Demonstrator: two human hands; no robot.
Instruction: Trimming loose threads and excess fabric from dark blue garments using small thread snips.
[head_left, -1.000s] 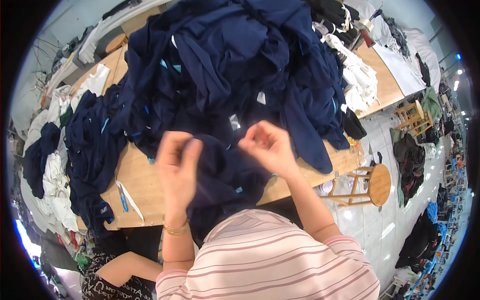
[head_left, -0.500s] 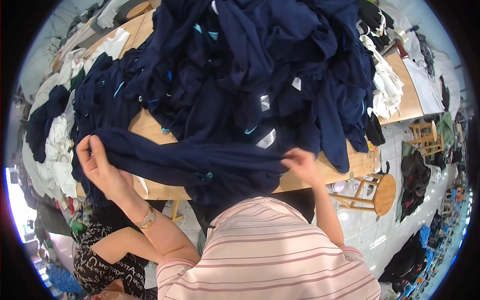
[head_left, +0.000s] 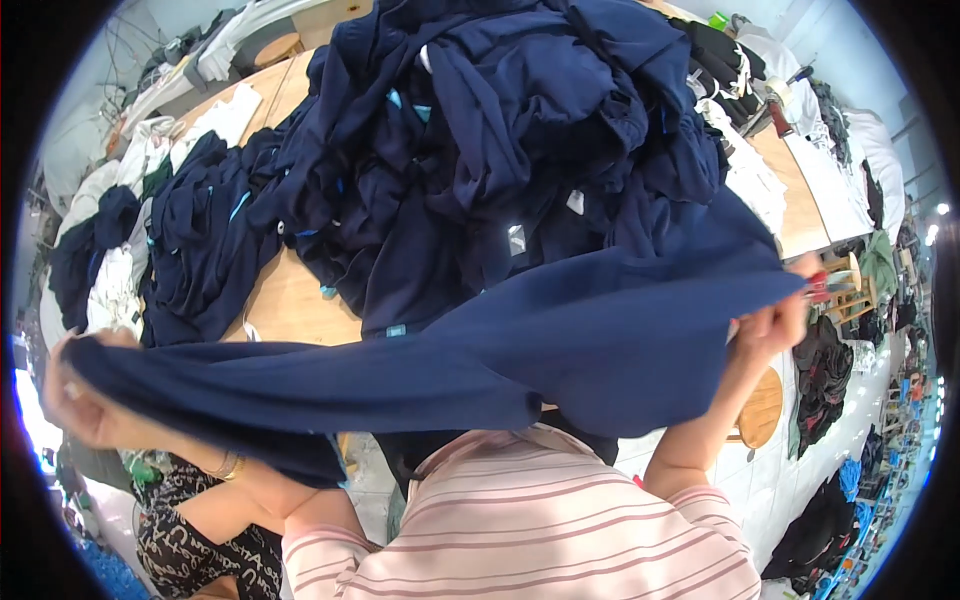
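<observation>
Your left hand (head_left: 88, 408) and right hand (head_left: 775, 325) had swung apart, each gripping the navy garment (head_left: 600, 335). Before you, it was outspread (left end blurred); the navy heap (head_left: 530, 110) beyond remained bunched.

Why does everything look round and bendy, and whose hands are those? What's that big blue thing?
There's no robot here, just a person. A wide fisheye camera on their head looks down, and that lens bends straight edges. The left hand and right hand hold a navy garment stretched out between them. Something small and red shows by the right hand, too blurry to name. Behind, a heap of navy clothes lies on a wooden table. Another person in patterned black clothing is at the lower left.
</observation>
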